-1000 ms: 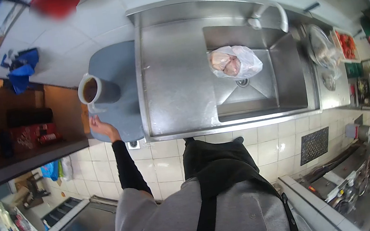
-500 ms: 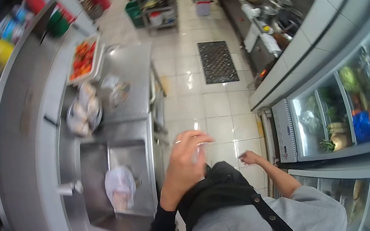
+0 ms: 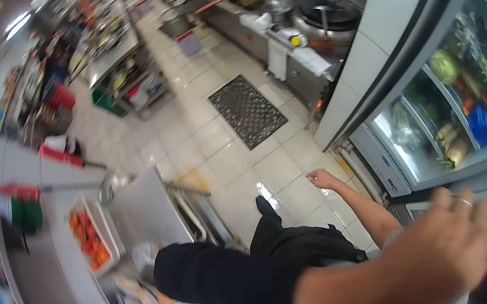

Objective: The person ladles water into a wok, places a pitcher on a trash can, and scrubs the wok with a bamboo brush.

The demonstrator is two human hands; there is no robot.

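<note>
My left hand (image 3: 454, 234), with a ring on one finger and a black sleeve (image 3: 230, 278) up the arm, reaches across my body to the lower right. Its fingers bend downward, but motion blur and the back of the hand hide what they hold, if anything. Beyond it stands a glass-fronted fridge (image 3: 394, 159) with vegetables and a blue bag (image 3: 482, 123) inside. My right hand (image 3: 322, 179) hangs over the tiled floor, left of the fridge, its fingers curled together and nothing visible in them.
A black mat (image 3: 247, 112) lies on the floor ahead. Red peppers fill a white tray (image 3: 112, 239) on the steel counter (image 3: 145, 206) at left, near bagged pale food (image 3: 140, 303). A stove with a large wok (image 3: 330, 12) stands at the upper right.
The view has turned right, from sink and jug toward the aisle and fridge. My left hand has left the jug's side and swung across to the right. My right hand has come into view.
</note>
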